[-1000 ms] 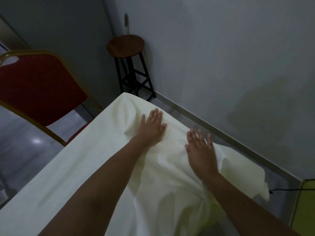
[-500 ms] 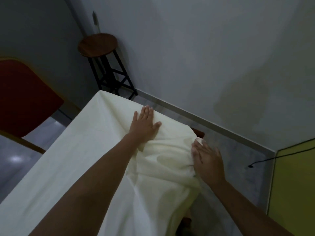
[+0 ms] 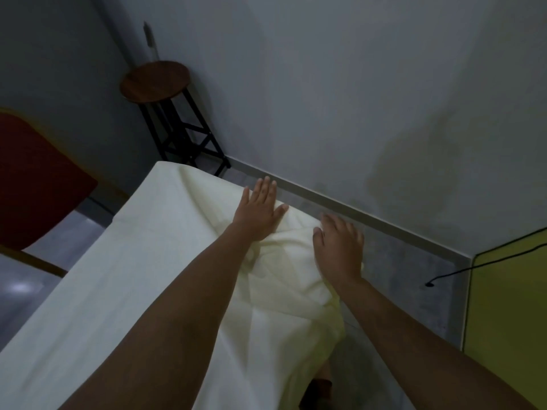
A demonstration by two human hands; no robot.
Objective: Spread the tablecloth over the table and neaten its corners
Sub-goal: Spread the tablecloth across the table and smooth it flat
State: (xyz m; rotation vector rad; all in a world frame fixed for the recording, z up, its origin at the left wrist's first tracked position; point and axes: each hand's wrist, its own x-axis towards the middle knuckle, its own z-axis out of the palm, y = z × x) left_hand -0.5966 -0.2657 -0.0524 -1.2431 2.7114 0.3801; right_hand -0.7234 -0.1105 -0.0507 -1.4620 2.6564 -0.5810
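The left hand (image 3: 260, 213) lies flat, fingers straight, pressing the cloth (image 3: 154, 261) near its far edge. The right hand (image 3: 340, 251) rests on bunched cloth at the hanging corner; its fingers are blurred, so any grip is unclear. A stool (image 3: 155, 81) stands beyond.

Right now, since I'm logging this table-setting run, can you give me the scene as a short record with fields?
Cloth: cream tablecloth, smooth on the left side, bunched in folds along the right edge
Left hand: left hand pressed flat on the cloth, fingers straight
Right hand: right hand rests on the bunched folds at the right edge; fingers blurred
Corners: far corner draped; right side not yet neat
Behind: round wooden stool by the wall; red chair at left
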